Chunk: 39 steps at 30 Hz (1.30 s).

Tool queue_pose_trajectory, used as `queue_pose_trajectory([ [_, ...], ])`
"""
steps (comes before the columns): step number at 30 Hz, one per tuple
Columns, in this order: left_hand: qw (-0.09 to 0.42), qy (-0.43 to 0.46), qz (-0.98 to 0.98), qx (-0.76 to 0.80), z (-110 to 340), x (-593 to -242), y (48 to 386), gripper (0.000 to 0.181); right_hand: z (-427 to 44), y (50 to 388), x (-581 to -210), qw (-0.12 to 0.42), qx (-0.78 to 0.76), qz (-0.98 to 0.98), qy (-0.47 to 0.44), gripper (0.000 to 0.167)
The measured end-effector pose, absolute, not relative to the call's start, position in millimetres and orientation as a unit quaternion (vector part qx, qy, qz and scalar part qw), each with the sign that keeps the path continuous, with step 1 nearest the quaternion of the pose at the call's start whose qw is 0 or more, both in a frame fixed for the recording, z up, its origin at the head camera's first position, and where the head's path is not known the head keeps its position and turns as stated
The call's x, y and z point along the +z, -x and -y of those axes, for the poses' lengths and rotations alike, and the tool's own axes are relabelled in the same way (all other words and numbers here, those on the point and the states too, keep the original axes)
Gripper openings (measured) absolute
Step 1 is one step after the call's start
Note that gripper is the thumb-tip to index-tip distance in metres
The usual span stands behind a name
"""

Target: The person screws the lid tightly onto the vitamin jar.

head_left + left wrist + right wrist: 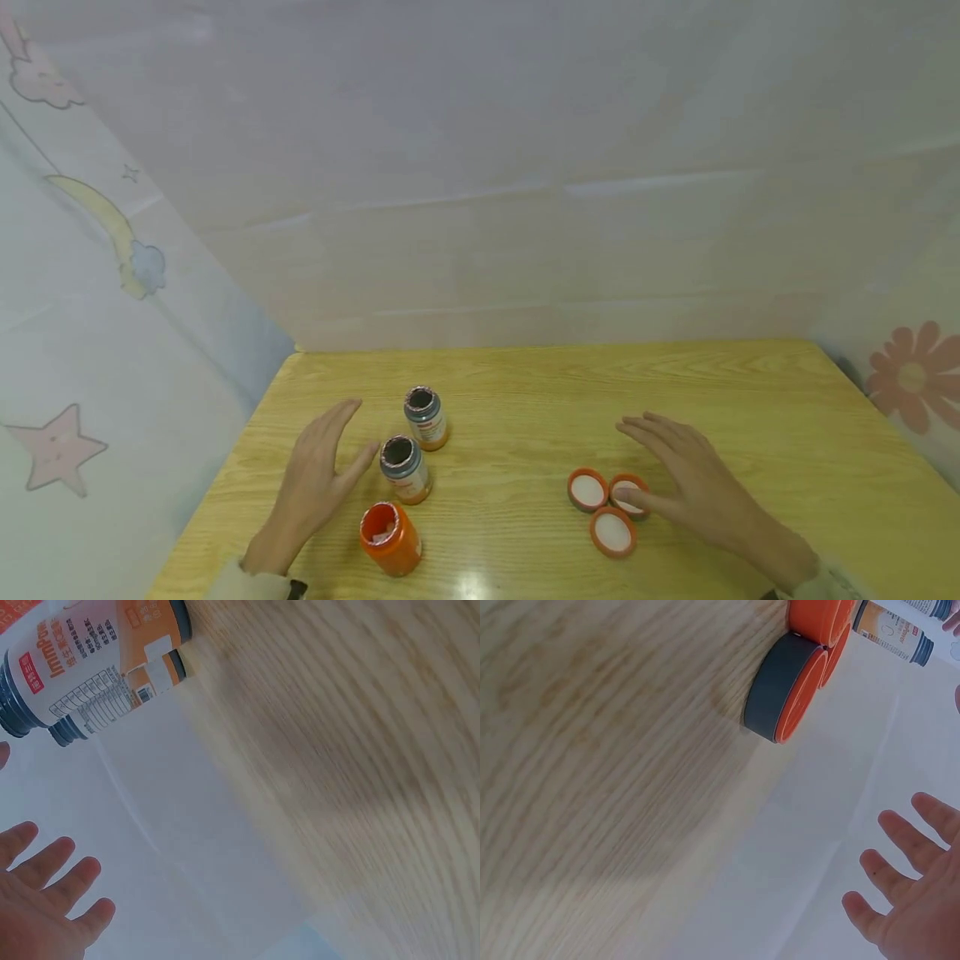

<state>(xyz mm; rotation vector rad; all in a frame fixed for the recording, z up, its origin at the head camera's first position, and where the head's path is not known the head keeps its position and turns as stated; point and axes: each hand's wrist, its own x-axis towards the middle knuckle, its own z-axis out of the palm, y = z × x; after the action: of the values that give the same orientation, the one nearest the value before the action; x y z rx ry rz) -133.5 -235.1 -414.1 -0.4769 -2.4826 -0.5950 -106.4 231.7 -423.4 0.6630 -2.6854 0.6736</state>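
Three uncapped jars stand in a slanting row at the left: a dark-necked jar [426,418] farthest back, another dark-necked jar [406,471] in the middle, and an orange jar [392,540] nearest, with pale pieces inside. My left hand [311,479] hovers just left of them, fingers spread, holding nothing; the left wrist view shows its fingers [60,877] below a labelled jar [90,656]. Three round lids lie grouped at the right: one lid [587,489], a second lid [630,486] and a front lid [612,532]. My right hand [701,492] is over their right side, fingers extended, its thumb overlapping the second lid in view.
The wooden table [510,400] reaches back to a pale hanging sheet [480,208]. Patterned cloth [67,333] with a star and moon hangs at the left, and cloth with a red flower [911,377] at the right.
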Motion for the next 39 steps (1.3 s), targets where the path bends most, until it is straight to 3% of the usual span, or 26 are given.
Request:
queue_pose_trajectory([
  [12, 0.256, 0.18, 0.92, -0.237, 232.8, -413.7, 120.5, 0.064, -227.6, 96.7, -426.7, 0.132, 0.25, 0.931, -0.229, 0.077],
  [29, 0.152, 0.152, 0.93, -0.298, 237.4, -407.3, 106.6, 0.061, -223.9, 93.4, -432.8, 0.153, 0.228, 0.924, -0.265, 0.072],
  [39, 0.134, 0.161, 0.927, -0.311, 240.3, -405.5, 99.7, 0.058, -223.6, 93.7, -438.4, 0.171, 0.223, 0.914, -0.292, 0.068],
])
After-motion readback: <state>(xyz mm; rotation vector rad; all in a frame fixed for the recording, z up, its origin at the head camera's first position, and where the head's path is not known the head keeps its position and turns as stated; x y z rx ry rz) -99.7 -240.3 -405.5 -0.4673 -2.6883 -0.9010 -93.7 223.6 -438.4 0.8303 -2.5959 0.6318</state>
